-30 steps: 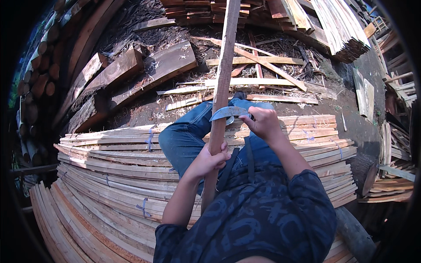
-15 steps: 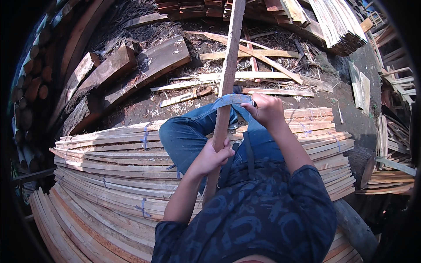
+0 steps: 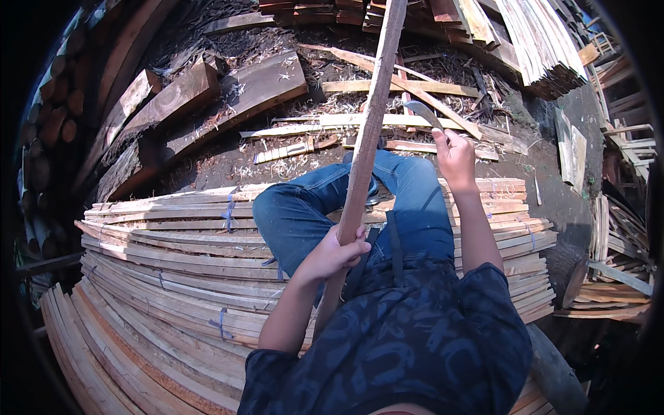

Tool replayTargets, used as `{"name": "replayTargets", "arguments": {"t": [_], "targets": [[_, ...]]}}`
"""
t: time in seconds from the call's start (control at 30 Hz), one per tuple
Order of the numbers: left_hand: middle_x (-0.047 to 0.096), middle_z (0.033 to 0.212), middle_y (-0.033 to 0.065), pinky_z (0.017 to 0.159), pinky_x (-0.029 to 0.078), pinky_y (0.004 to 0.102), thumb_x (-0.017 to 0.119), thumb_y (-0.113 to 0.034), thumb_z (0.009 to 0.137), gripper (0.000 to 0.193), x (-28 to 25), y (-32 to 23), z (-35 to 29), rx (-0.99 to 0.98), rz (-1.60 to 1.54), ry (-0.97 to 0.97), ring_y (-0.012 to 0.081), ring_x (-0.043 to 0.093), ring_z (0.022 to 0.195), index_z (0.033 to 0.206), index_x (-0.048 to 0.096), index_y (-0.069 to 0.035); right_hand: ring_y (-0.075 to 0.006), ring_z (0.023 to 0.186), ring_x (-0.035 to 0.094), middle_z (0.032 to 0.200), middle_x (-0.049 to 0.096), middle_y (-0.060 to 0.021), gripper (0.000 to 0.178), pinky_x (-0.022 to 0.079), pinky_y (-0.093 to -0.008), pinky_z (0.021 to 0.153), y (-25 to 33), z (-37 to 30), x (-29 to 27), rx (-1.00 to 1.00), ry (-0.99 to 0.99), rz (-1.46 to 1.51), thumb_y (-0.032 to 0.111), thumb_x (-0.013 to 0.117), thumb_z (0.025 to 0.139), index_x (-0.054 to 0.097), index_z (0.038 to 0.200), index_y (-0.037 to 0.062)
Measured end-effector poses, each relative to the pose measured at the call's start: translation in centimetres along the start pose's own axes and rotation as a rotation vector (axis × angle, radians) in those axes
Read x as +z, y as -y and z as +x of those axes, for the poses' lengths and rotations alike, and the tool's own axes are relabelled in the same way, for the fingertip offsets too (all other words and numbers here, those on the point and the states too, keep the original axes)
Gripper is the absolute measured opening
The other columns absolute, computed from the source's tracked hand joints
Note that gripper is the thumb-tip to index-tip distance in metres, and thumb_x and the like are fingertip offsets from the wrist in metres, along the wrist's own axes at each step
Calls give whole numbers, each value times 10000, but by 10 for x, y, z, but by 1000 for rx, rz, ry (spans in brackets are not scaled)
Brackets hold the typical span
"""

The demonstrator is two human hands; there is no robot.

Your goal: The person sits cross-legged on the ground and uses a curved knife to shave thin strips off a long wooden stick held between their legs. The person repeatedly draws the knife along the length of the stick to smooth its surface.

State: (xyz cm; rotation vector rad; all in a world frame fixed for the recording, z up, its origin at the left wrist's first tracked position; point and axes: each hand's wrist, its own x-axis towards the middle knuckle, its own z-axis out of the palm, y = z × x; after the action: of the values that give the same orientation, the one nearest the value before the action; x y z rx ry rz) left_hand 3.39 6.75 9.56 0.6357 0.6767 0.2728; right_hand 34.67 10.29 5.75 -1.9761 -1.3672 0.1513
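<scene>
Wooden logs (image 3: 55, 124), far L, dim, partly lost in shadow. L hand (image 3: 337, 253) grasps wood strip (image 3: 373, 117) low; strip slants up betw. legs (image 3: 415, 187), top cut off, lower end obscured nr shirt (image 3: 387, 339). R hand (image 3: 457, 162), raised, clenched on curved knife (image 3: 423, 110), handle mostly hidden, blade apart from strip.

The head view looks steeply down from the person's head, facing forward over the shirt (image 3: 387, 339) and jeans (image 3: 418, 194) to the ground (image 3: 220, 168) ahead, near above the left hand (image 3: 335, 254) and right hand (image 3: 456, 164), its fisheye lens bending the stacked boards (image 3: 162, 297) toward a dark rim
</scene>
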Motion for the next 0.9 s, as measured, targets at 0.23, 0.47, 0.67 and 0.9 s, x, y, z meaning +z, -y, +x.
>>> {"name": "replayTargets", "arguments": {"t": [0.23, 0.47, 0.67, 0.9], "targets": [[409, 670, -59, 456, 303, 215, 655, -47, 867, 258, 5, -11, 5, -39, 60, -21, 30, 377, 525, 908, 410, -116, -361, 543, 608, 562, 561, -132, 529, 472, -445, 503, 52, -37, 7, -244, 173, 54, 539, 600, 904, 583, 687, 56], [426, 653, -46, 450, 320, 218, 637, 7, 834, 273, 5, -9, 7, -25, 130, -68, 42, 407, 497, 918, 400, -101, -335, 583, 644, 592, 588, -119, 553, 498, -428, 499, 40, -22, 22, -351, 101, -30, 586, 608, 870, 576, 686, 65], [427, 635, -48, 459, 336, 222, 631, 1, 832, 262, 3, -11, 10, -20, 120, -98, 40, 423, 502, 913, 403, -98, -306, 567, 648, 600, 603, -106, 588, 500, -398, 481, 29, 3, 41, -424, 0, -119, 641, 557, 873, 573, 694, 82], [405, 654, -61, 446, 308, 215, 617, 3, 852, 251, 2, -18, 21, -40, 43, -94, 32, 389, 510, 930, 404, -104, -309, 571, 650, 605, 613, -109, 585, 503, -403, 485, 18, 14, 59, -419, -40, -107, 640, 553, 877, 581, 700, 83]]}}
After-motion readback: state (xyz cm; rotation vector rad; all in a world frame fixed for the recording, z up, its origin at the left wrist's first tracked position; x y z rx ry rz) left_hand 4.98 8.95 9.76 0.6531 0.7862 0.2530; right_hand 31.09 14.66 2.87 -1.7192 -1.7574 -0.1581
